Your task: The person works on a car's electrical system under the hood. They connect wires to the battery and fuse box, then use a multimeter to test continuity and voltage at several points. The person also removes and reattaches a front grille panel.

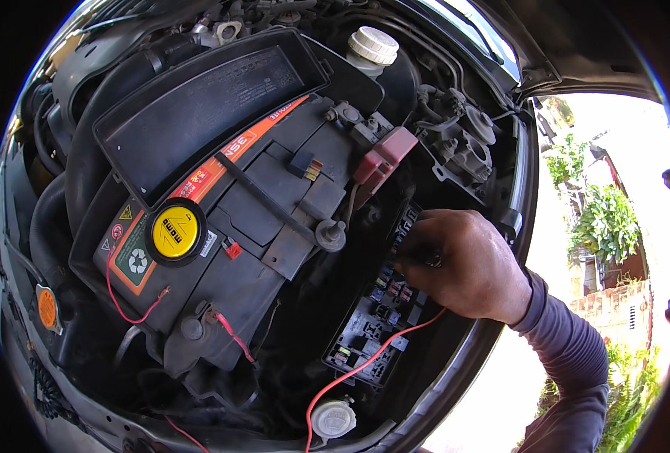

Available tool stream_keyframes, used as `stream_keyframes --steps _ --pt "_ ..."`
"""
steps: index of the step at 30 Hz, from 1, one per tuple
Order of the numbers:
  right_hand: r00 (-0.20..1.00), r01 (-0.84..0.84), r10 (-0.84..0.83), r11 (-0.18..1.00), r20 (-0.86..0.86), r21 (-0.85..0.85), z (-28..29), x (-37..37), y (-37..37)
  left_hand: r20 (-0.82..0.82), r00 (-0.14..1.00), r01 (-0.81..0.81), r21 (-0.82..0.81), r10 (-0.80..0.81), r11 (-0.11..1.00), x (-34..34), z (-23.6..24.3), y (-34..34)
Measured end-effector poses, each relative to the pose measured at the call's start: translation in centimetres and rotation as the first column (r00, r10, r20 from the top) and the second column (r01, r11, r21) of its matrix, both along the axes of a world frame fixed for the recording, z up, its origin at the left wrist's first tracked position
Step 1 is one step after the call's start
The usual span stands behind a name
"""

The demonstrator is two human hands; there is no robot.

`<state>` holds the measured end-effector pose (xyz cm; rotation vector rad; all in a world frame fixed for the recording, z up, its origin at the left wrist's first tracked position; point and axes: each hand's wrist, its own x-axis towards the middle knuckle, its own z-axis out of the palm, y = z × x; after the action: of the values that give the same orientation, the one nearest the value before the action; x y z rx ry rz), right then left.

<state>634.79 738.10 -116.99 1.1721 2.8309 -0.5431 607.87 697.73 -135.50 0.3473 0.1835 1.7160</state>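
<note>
My right hand, in a dark long sleeve, reaches in from the lower right over the upper part of the open fuse box. Its fingers are curled together, pointing down into the box. Something dark shows among them, but shadow and the hand itself hide what it is. Below the hand, several small coloured fuses and dark sockets show in the box. A thin red wire runs from beneath the hand, across the box and down to the lower edge. My left hand is out of view.
Left of the box sits a car battery. On it lie a black cover, a round yellow button, a dark relay and a red fuse. A red terminal cap and white reservoir cap are nearby.
</note>
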Motion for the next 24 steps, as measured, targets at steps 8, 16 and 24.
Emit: stream_keyframes --steps 8,16,24 --pt "0.996 0.086 -0.087 0.994 -0.012 -0.060 -0.6 -0.1 -0.3 0.036 0.999 0.019 -0.006 -0.019 1.000 -0.6 -0.9 -0.2" --pt "0.997 0.070 -0.074 0.993 -0.029 -0.093 -1.0 0.0 0.2 0.028 0.999 0.024 -0.017 -0.024 1.000 -0.8 -0.5 0.0" --pt "0.988 0.157 -0.156 0.987 0.021 -0.036 -1.1 -0.9 -1.0 0.022 1.000 0.020 -0.026 -0.019 0.999 -1.4 -0.2 -0.7"
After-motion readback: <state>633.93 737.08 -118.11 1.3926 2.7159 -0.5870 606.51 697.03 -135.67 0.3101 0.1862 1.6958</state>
